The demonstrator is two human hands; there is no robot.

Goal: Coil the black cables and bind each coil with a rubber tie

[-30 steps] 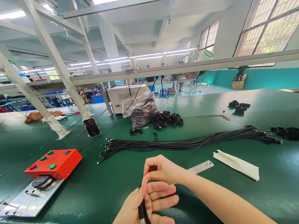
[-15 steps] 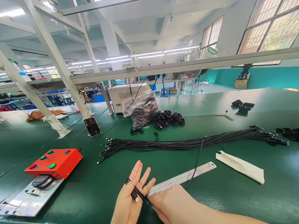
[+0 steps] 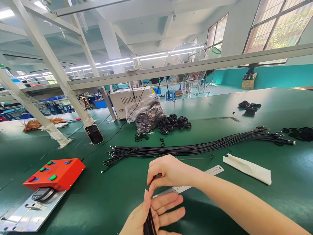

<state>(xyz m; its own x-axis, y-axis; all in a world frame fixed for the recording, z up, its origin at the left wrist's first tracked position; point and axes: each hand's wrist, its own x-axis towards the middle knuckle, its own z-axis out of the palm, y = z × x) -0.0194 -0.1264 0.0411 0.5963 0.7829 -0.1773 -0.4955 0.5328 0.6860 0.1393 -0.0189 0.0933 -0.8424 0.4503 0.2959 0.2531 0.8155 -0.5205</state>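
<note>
A folded black cable [image 3: 149, 223] lies along the palm of my left hand [image 3: 161, 209], pinned there by the thumb while the other fingers stretch out to the right. Just above, my right hand [image 3: 167, 171] pinches the cable's upper part between thumb and index finger. Beneath my right forearm is a steel ruler [image 3: 215, 170], its middle partly covered. Beyond the hands, a long bundle of black cables [image 3: 186, 150] stretches across the green table, with plug ends at both sides.
To the left stands a red box with buttons [image 3: 57, 173] on a metal plate. A white strip [image 3: 248, 168] lies at right. Farther back are a plastic bag of black items [image 3: 148, 119], coiled black pieces [image 3: 173, 124], small black rings [image 3: 141, 137] and a phone [image 3: 94, 134] against a post.
My right hand has moved up and left, now above the left palm, drawing the cable's loose length off the ruler. My left hand has turned and shifted right.
</note>
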